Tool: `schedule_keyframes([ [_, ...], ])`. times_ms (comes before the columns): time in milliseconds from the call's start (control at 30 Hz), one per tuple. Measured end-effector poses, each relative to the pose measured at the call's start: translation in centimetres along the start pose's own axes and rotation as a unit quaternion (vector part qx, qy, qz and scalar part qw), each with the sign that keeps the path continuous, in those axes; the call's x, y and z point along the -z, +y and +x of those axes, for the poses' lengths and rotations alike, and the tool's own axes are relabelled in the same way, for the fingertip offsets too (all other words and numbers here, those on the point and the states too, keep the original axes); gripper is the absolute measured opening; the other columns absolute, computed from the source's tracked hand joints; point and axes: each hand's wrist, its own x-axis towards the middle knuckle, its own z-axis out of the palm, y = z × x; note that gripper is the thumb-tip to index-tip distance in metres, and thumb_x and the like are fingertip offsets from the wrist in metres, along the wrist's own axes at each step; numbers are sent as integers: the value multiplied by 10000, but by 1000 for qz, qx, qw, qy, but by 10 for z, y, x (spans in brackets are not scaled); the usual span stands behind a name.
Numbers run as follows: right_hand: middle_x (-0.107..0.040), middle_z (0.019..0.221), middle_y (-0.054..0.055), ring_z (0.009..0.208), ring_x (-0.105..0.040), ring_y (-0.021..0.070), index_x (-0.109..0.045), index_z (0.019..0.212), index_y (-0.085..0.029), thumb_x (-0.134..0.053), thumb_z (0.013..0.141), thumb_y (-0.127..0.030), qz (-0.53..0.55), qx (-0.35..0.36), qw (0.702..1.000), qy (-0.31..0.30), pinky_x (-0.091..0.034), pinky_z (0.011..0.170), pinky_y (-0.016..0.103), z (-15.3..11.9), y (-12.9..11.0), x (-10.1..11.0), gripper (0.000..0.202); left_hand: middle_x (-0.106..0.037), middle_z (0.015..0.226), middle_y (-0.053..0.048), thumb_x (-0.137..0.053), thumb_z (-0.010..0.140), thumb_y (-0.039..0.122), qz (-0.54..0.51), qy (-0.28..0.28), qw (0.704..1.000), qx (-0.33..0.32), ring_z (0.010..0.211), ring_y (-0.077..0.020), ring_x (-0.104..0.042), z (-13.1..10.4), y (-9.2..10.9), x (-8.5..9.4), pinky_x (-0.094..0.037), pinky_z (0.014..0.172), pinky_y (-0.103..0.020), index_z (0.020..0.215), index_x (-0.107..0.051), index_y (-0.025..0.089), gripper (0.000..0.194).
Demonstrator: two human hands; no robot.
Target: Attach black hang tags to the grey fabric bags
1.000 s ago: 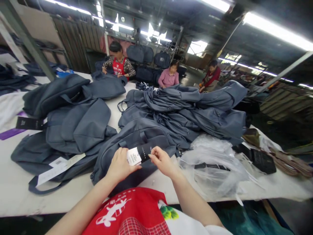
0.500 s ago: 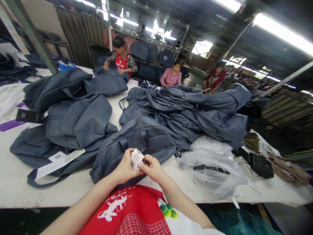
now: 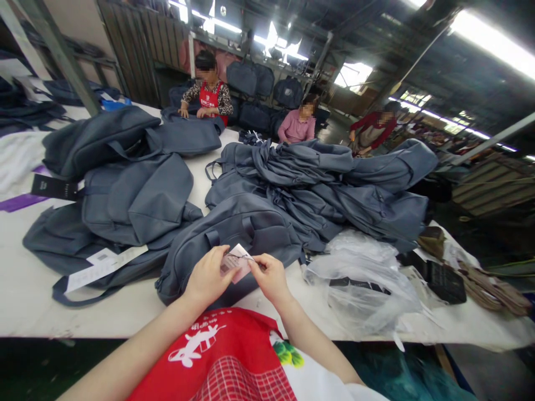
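Observation:
Between my two hands is a small white printed hang tag (image 3: 238,263), held over the front of a dark blue-grey bag (image 3: 234,223). My left hand (image 3: 209,275) is closed on the tag's left side, thumb below and fingers above. A thin dark string (image 3: 243,257) crosses the tag and runs into the pinched fingertips of my right hand (image 3: 271,274). Those fingertips hide the string's end. The bag lies on the table right in front of me, its two short handles facing up behind the tag.
More blue-grey bags (image 3: 137,195) lie at left, with paper strips (image 3: 104,267) and a black card (image 3: 54,186). A heap of bags (image 3: 301,167) stands behind. Clear plastic bags (image 3: 363,284) and black packets (image 3: 445,281) are at right. Co-workers (image 3: 209,97) sit across the white table (image 3: 125,323).
The tag has turned between my hands, and the dark string now shows stretched across it. My right hand has shifted slightly right and up, pinching the string. The view has tilted slightly.

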Motion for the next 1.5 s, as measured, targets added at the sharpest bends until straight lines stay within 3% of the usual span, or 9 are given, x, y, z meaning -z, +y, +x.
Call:
schedule_keyframes([
  [133,-699,737,34,658,-605,175,-744,796,-225,-597,813,-233,-19,4,999,28,-429,624,287,-3,-3,1,148,-607,949,-67,-589,835,396,86,28,996,8,904,-251,-593,-1,4,10,-478,795,-355,895,-519,217,201],
  [333,-711,737,28,659,-623,182,-721,795,-214,-596,814,-257,17,-21,999,21,-446,620,281,-7,-11,-4,134,-606,1060,-91,-524,781,128,113,33,992,-47,992,-263,-564,-3,10,15,-470,860,-381,784,-511,222,95],
  [533,-687,687,16,616,-625,161,-679,772,-188,-567,847,-309,169,-52,984,-30,-478,593,260,-6,-9,-11,181,-432,1389,-140,-578,789,240,-80,-54,988,-120,1307,-290,-391,-2,15,14,-344,1082,-455,852,-473,206,127],
  [800,-690,689,16,626,-627,171,-711,807,-209,-577,854,-359,199,-57,977,-59,-490,596,276,-8,-1,-14,206,-631,966,-29,-710,713,355,-239,-65,967,60,863,-199,-618,8,-3,11,-489,817,-351,1142,-430,212,532],
  [1000,-712,802,35,754,-635,186,-738,820,-242,-560,876,-313,74,27,996,-29,-472,702,304,-5,-1,-4,200,-657,854,8,-662,727,306,-289,-135,946,63,780,-172,-620,10,-5,17,-493,732,-297,967,-536,206,289],
  [1133,-686,806,46,809,-615,183,-718,780,-225,-547,877,-323,121,17,992,16,-460,768,308,6,4,12,219,-650,854,5,-641,730,288,-294,-179,937,52,783,-165,-609,8,-6,24,-494,738,-291,960,-561,199,260],
  [1200,-641,726,33,720,-585,166,-666,707,-205,-563,853,-363,226,-41,972,43,-456,696,292,16,7,20,239,-646,868,5,-646,730,308,-310,-213,925,58,773,-164,-609,7,-6,25,-499,722,-288,1067,-551,205,365],
  [1333,-519,621,-12,593,-498,131,-532,659,-205,-619,788,-406,461,-118,878,48,-435,605,267,32,2,18,254,-626,850,15,-632,744,334,-355,-241,901,63,751,-154,-596,8,-4,23,-492,690,-272,1104,-519,214,396],
  [1500,-449,525,-33,518,-455,126,-495,663,-207,-592,807,-412,553,-159,816,-57,-417,564,264,25,-21,-28,269,-611,781,-11,-537,766,241,-214,-196,957,-18,744,-179,-580,14,2,18,-464,716,-309,803,-581,188,78],
])
